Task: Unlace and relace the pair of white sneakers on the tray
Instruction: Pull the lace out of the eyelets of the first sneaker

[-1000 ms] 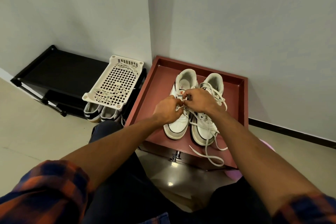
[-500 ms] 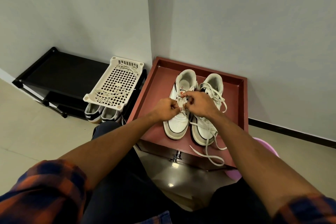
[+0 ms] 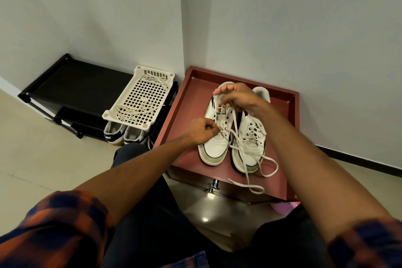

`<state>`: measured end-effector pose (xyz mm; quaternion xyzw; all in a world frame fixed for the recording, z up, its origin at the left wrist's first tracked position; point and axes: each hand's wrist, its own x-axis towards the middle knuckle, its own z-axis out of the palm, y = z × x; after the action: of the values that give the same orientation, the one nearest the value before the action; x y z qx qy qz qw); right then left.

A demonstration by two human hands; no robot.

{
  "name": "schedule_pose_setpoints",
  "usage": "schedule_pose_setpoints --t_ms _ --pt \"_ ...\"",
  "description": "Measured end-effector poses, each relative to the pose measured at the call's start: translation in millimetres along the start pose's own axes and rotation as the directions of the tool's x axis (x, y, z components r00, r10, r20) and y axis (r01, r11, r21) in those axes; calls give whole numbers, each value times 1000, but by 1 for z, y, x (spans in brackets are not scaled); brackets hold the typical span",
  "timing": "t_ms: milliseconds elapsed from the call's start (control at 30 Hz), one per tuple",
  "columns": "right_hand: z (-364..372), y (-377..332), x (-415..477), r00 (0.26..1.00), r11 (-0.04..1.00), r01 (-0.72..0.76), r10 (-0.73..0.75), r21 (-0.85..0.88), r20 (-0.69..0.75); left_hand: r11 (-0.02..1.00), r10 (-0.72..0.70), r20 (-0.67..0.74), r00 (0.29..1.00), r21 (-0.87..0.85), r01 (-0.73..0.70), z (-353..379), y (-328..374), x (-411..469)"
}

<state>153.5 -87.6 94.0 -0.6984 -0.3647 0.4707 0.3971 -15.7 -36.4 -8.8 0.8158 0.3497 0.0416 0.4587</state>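
Half a second ago my two hands sat close together over the eyelets of the left sneaker (image 3: 214, 148). Since then my right hand (image 3: 237, 98) has risen and gone back over the sneaker's heel, drawing the lace (image 3: 231, 118) up with it, while my left hand (image 3: 201, 129) has stayed low at the eyelets.

Both white sneakers stand side by side on the red tray (image 3: 189, 102), toes toward me. The left sneaker's upper eyelets are bare and its tongue shows. The lace runs taut and slanted from its lower eyelets up to my raised hand. The right sneaker (image 3: 250, 141) is loosely laced, and its loose ends (image 3: 267, 172) trail over the tray's front edge in a loop.

My right grip is clamped on the lace, fingertips pinched together, wrist bent, palm down. My left grip is closed too, thumb and curled fingers pinching the lace at a low eyelet, knuckles up. Both forearms reach forward, sleeves rolled to the elbow.
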Motion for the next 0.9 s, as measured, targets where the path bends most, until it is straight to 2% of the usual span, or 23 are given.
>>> schedule_pose_setpoints --t_ms 100,133,200,233,267,300,367,433,500,567,667,700,800,900 --pt "-15 -5 13 981 926 -132 172 353 -84 999 11 31 999 35 -12 -2 -2 0" --pt "-21 -9 16 975 868 -102 184 485 -125 999 12 43 999 39 -14 -3 -3 1" --pt "-32 -19 18 967 738 52 130 673 -217 999 9 64 998 51 -12 -4 -3 2" --pt "-35 -26 18 961 699 116 100 706 -258 999 8 70 998 51 -11 -4 -3 2" --pt "-39 -31 20 950 714 146 92 685 -299 999 5 76 997 46 -9 -5 -3 2" --pt "-41 -34 23 932 793 145 90 591 -350 999 1 81 997 35 -4 -6 -2 2" --pt "-42 -33 29 882 979 72 28 193 -470 1000 -12 96 995 13 11 -7 -1 3" --pt "-36 -26 29 862 980 -18 -85 -198 -500 1000 -21 116 993 9 20 -7 0 4" --pt "-28 -14 20 853 917 -59 -159 -394 -497 1000 -25 145 989 1 25 -7 2 4" --pt "-21 0 16 880 905 14 -213 -426 -425 1000 -18 156 988 -18 21 -5 1 5" --pt "-12 7 19 938 918 85 -205 -387 -279 1000 -20 139 990 -16 23 -6 0 5" --pt "-10 8 21 932 912 89 -218 -400 -289 1000 -19 137 990 -17 21 -5 -1 4" --pt "-5 6 15 893 856 -3 -230 -517 -386 1000 -17 110 994 6 17 -2 1 2" --pt "2 20 -4 919 731 -150 -145 -665 -366 999 -14 64 998 31 13 1 7 5"
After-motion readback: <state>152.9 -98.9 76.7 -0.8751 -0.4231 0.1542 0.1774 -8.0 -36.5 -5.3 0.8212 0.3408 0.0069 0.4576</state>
